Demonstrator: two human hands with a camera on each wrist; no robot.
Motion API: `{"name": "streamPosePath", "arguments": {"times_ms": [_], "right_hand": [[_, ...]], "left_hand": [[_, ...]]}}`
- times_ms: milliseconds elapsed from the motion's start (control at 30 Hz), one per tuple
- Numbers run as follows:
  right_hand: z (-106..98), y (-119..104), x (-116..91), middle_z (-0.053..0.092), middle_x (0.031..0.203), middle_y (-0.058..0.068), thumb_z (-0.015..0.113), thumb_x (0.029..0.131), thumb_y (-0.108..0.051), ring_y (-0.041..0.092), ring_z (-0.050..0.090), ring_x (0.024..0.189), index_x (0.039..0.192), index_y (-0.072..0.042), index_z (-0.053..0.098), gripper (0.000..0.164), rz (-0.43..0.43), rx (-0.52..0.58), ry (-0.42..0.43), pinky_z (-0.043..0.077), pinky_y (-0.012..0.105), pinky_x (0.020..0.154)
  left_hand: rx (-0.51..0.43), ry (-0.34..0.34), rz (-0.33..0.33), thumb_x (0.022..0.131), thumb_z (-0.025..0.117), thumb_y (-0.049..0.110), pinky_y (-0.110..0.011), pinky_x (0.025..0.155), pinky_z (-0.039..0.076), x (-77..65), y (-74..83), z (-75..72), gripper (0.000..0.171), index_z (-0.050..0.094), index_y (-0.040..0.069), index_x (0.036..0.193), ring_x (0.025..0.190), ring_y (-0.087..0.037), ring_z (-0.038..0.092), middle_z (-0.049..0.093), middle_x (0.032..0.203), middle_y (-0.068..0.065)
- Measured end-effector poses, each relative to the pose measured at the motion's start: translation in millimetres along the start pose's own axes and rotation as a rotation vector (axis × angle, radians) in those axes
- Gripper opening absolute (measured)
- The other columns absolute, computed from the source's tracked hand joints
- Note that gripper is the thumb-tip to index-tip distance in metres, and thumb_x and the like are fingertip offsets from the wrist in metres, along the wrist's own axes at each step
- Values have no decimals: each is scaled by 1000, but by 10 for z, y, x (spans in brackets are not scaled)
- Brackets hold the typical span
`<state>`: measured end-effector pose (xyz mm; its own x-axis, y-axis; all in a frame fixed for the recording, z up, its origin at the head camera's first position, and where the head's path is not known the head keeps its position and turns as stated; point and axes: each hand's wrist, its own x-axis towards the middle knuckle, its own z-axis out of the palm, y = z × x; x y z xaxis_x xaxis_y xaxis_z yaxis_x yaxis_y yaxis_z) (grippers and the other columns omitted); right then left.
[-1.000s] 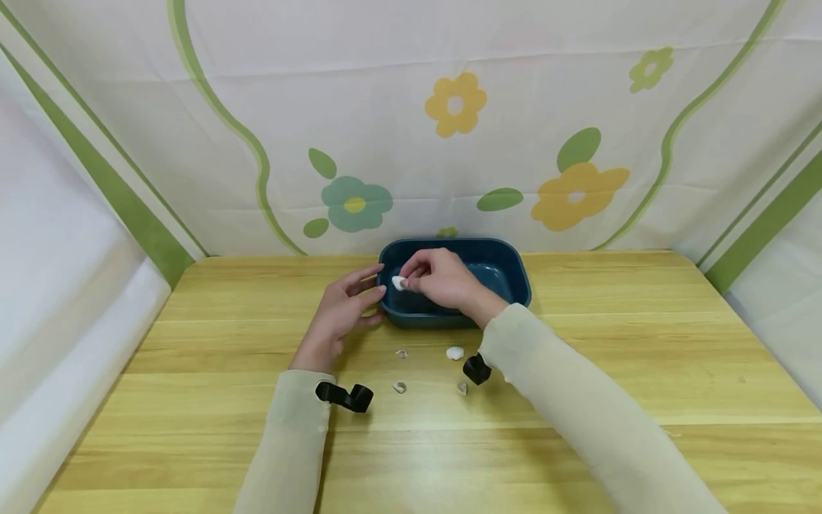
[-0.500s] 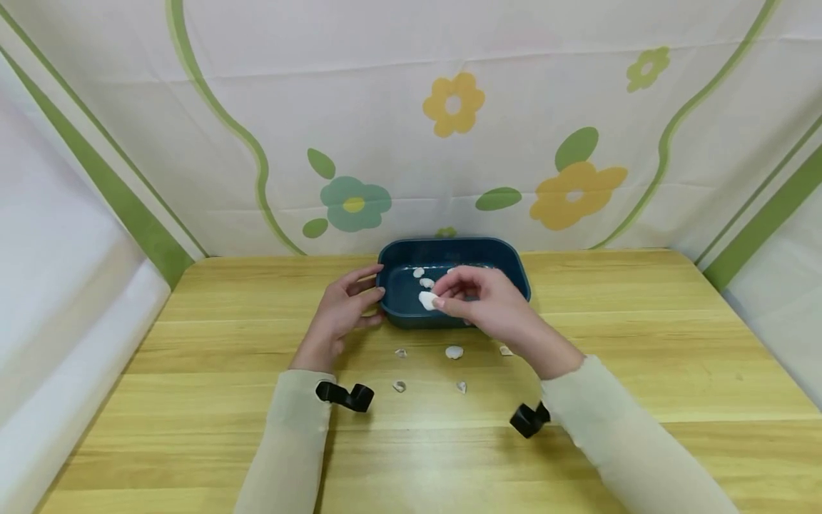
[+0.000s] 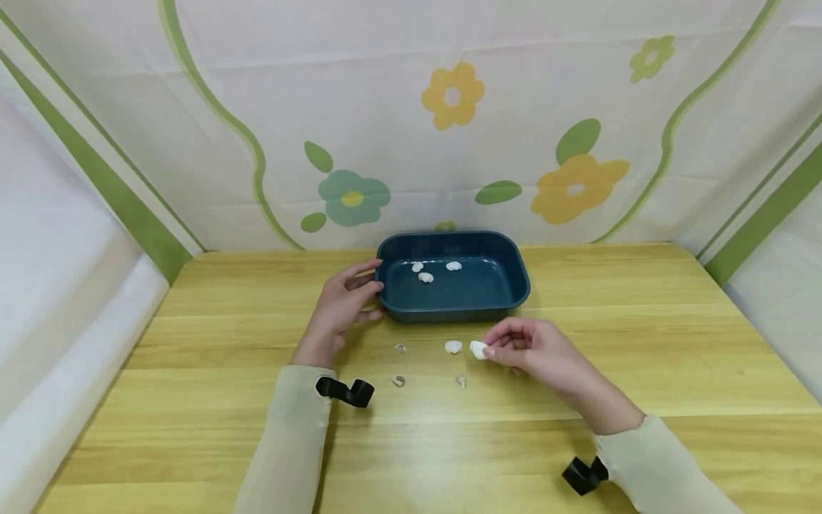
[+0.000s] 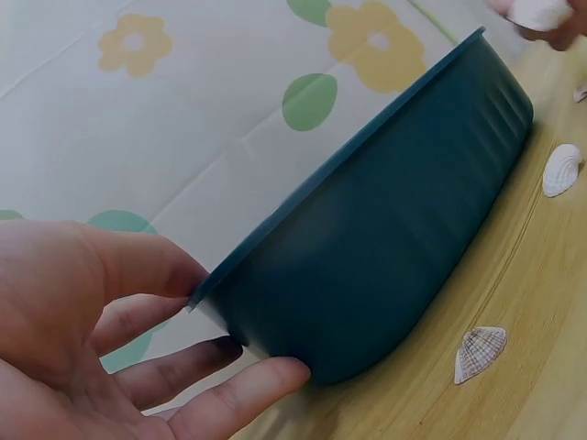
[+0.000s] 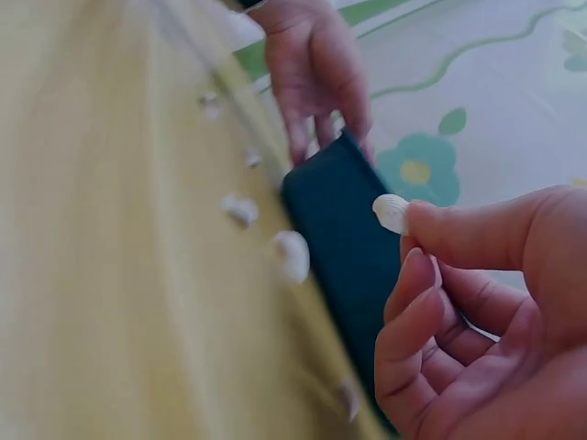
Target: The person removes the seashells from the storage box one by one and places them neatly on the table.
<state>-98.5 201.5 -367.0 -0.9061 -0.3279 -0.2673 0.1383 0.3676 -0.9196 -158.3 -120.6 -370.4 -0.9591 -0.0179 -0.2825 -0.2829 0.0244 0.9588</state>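
Observation:
My right hand [image 3: 536, 353] pinches a white seashell [image 3: 478, 350] between thumb and fingertips, just in front of the dark blue basin [image 3: 449, 314]. The right wrist view shows this ribbed shell [image 5: 392, 214] at the thumb tip. My left hand [image 3: 343, 303] touches the basin's left end; in the left wrist view its thumb meets the rim and its fingers lie fairly straight against the outer wall. Inside the basin are three white shells [image 3: 426, 278]. On the table in front lie a larger white shell [image 3: 453, 347] and several small shells [image 3: 399, 381].
The wooden table [image 3: 411, 457] spreads around the basin. A white cloth [image 3: 244, 178] printed with flowers hangs right behind it, and more cloth hangs at both sides. Each sleeve carries a black wrist mount [image 3: 345, 392].
Holding the shell, my right hand has moved from above the basin to the right and toward me, out over the table. My left hand has stayed at the basin's left end.

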Motion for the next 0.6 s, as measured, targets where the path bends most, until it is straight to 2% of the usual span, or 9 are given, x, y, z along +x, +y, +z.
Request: {"name": "streamPosePath", "arguments": {"times_ms": [133, 267, 600], "right_hand": [[-54, 152, -76, 71, 96, 7, 80, 98, -16, 17, 59, 77, 118, 2, 73, 28, 54, 6, -1, 50, 25, 59], [-87, 230, -128, 72, 95, 6, 82, 96, -17, 16, 59, 78, 114, 0, 76, 25, 80, -19, 9, 48, 24, 58], [-219, 230, -145, 74, 94, 9, 81, 96, -16, 14, 54, 67, 112, -1, 77, 22, 86, -67, -32, 42, 22, 52]], "left_hand": [[6, -3, -2, 108, 64, 11, -36, 85, 68, 18, 0, 20, 46, 63, 25, 152, 129, -31, 67, 59, 156, -12], [7, 1, -5, 108, 65, 11, -36, 85, 68, 27, -11, 34, 45, 64, 26, 150, 128, -30, 66, 59, 156, -11], [6, 5, -5, 108, 65, 13, -35, 87, 67, 25, -27, -7, 46, 63, 25, 152, 128, -27, 64, 57, 159, -12]]}}
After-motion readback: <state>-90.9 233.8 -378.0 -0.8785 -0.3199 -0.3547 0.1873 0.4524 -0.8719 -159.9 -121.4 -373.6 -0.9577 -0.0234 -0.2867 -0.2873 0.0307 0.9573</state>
